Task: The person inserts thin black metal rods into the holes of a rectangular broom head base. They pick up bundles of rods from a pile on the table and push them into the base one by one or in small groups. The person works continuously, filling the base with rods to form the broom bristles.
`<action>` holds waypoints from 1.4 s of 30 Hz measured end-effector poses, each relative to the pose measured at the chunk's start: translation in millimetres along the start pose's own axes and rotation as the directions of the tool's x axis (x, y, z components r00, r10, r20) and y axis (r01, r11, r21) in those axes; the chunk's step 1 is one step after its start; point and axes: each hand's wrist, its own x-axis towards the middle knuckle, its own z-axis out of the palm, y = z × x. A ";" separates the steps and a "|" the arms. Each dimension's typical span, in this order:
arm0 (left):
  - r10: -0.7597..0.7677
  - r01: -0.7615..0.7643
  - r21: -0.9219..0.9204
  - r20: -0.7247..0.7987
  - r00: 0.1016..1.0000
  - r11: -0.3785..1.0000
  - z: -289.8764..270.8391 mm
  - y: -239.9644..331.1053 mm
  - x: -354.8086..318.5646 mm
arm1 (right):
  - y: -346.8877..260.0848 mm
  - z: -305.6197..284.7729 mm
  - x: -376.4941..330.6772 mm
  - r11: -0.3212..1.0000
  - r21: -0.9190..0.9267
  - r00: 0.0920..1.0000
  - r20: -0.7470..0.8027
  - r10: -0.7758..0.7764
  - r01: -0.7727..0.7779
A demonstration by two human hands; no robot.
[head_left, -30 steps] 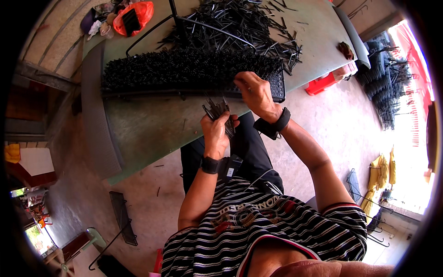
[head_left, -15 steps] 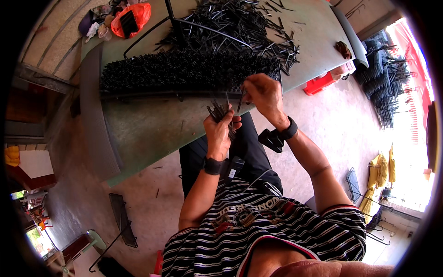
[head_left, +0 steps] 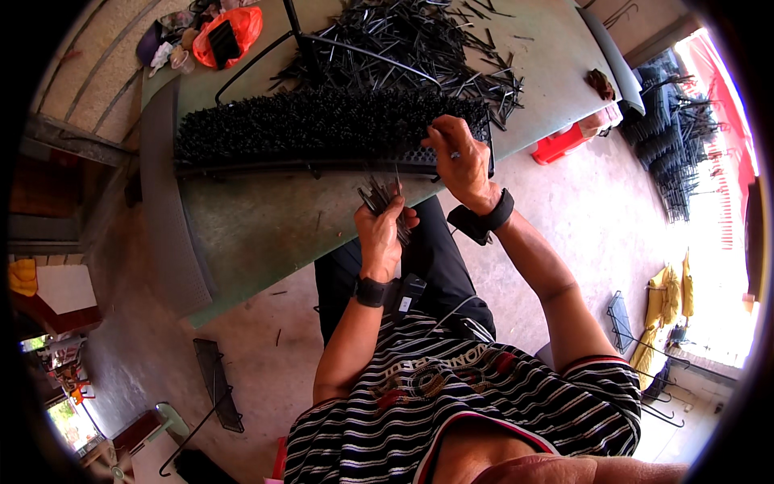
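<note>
1. Indoors, we are using a green table (head_left: pixel 266 218).
2. On it, our tray (head_left: pixel 242 168) is holding black strips (head_left: pixel 282 129).
3. Our left hand (head_left: pixel 379 235) is gripping more strips; our right hand (head_left: pixel 465 164), contents unclear, is narrowing at the tray.

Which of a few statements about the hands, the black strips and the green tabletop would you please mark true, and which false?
1. The left hand holds a bunch of thin dark strips. True.
2. The right hand is by the left end of the bristly black panel. False: it is by the right end.
3. A heap of loose black strips lies beyond the panel. True.
4. The left wristband is white. False: it is black.
5. The orange plastic bag lies on the tabletop. True.
</note>
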 end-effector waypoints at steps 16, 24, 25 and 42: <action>0.005 -0.006 0.015 0.070 0.998 1.000 10.3 -5.2 -6.0 | -8.4 -8.7 -8.7 0.904 0.004 0.844 0.360 0.397 -0.427; -0.026 0.026 -0.006 0.025 0.999 1.000 6.9 -7.1 -2.4 | -19.9 -7.9 1.1 0.980 0.135 0.986 -0.067 0.156 -0.146; -0.033 0.033 0.008 0.034 0.999 0.999 4.1 -6.8 -1.4 | -18.9 -6.5 0.6 0.988 0.105 0.990 -0.066 0.121 -0.114; -0.030 0.027 0.091 0.040 0.999 0.996 3.5 -2.7 -4.3 | -6.6 -4.6 2.4 0.984 -0.099 0.988 0.055 -0.144 0.148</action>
